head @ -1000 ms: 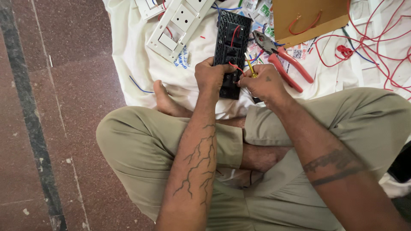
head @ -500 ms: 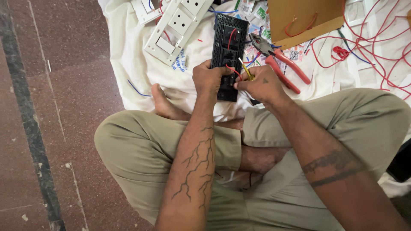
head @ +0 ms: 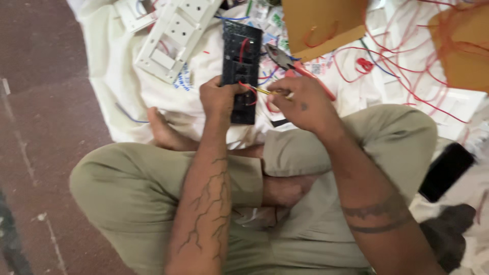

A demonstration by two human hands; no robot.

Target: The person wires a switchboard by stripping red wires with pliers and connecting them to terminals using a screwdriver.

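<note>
Your left hand (head: 218,98) gripped the stiff, light black switch panel (head: 241,66) by its edge; your right hand (head: 300,102) pinched a thin yellow screwdriver (head: 266,91).

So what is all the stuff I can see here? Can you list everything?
switch board: 1, black, on the cloth, held by the left hand
screwdriver: 1, yellow shaft, in the right hand, tip at the black board
switch plate: 1, white, upper left on the cloth
pliers: 1, red handles, right of the black board
wires: many, red, some blue, scattered upper right
cardboard pieces: 2, brown, top and top right
phone: 1, black, right edge
cloth: 1, white, on the floor
floor: reddish brown, left
left hand: 1, gripping the board
right hand: 1, holding the screwdriver
</note>
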